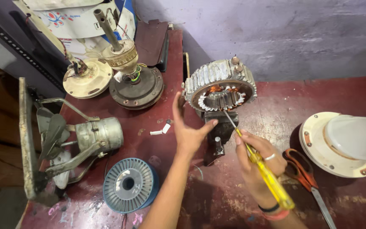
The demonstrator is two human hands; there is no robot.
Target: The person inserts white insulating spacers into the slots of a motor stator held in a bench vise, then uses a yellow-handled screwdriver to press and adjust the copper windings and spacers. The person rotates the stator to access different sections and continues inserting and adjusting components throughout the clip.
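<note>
The right hand (257, 159), low and right of the middle of the frame, is closed around the yellow handle of a screwdriver (259, 163). It holds it like a pencil, so the thin metal tip points up and left. The tip reaches the inner teeth of the fan motor stator (220, 86), a round grey metal ring with copper wire inside. That grip likely helps the tip stay steady in the small slots.

The left hand (188, 129) is spread open, fingers up, just left of the stator. Its fingertips are at the ring's left edge; I cannot tell if they touch it. It looks placed there to keep the ring from tipping.

The stator stands on its edge in a small dark vise (217, 129) on the red desk (276, 110), just above both hands, in the middle of the frame.

Orange-handled scissors (303, 174) lie right of the right hand. A white fan cover (342, 144) sits at the far right. A blue wire spool (128, 185) lies at the lower left. An old grey fan motor (98, 135) rests at the left, and two more fan motors (128, 72) sit at the upper left.
</note>
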